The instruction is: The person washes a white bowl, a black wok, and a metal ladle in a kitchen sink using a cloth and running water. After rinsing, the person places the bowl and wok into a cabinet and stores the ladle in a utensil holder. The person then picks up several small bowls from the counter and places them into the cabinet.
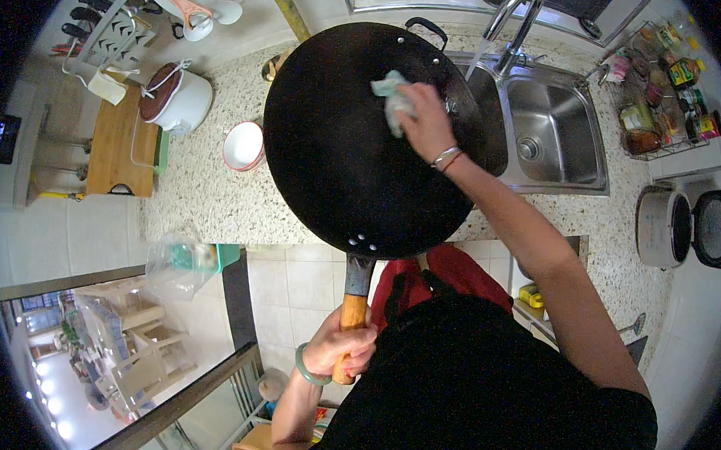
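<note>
Gripping the orange-brown wooden handle (354,309) of a large, round, black metal wok (340,142), the left hand (339,346) is closed around it at the lower centre of the frame, a pale green bangle (307,369) on its wrist. The wok fills the upper centre, its inside facing the camera; whether anything bears its weight underneath is hard to tell. The right hand (427,122), slightly blurred, grasps a crumpled, pale green-and-white cloth (398,106) against the wok's inner surface, right of its middle.

At the upper right, the wok overlaps the left basin of a stainless-steel double sink (589,135), below a curved chrome faucet (517,38). Left of the wok, a small white bowl with a red rim (243,146) sits on the speckled stone counter (207,192), and farther left stands a white pot with a dark brown lid (189,106).
</note>
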Tool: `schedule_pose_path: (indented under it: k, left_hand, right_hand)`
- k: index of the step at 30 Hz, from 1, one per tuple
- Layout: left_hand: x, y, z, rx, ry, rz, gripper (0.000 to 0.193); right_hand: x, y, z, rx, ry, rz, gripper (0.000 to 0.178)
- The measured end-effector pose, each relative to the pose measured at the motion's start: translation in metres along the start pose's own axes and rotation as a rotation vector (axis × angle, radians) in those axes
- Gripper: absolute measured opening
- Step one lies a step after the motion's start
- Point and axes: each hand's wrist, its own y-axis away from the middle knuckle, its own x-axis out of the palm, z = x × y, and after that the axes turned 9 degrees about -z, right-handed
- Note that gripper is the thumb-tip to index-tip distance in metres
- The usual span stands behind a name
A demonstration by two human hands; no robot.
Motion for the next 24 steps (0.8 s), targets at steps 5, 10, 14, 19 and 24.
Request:
schedule_pose_path:
  k: [5, 10, 14, 19, 24]
  left_hand:
    - [0.000, 0.003, -0.007, 0.021, -0.035, -0.033, 0.021]
    - [-0.007, 0.015, -0.007, 0.032, 0.131, 0.015, 0.020]
    - [-0.010, 0.025, -0.004, 0.054, 0.167, 0.019, 0.020]
    - [-0.009, 0.024, -0.001, -0.002, 0.081, 0.013, 0.022]
    - [-0.007, 0.023, -0.005, -0.005, -0.051, 0.007, 0.023]
  right_hand:
    - [0.015, 0.024, 0.098, 0.185, -0.656, 0.338, 0.040]
    - [-0.049, 0.048, 0.107, 0.045, -0.626, 0.818, 0.033]
    - [-0.081, 0.021, 0.031, -0.270, 0.327, 0.568, 0.028]
    - [-0.054, -0.044, -0.005, -0.376, 0.502, -0.012, 0.034]
    - [0.002, -0.079, 0.061, -0.120, 0.036, -0.285, 0.049]
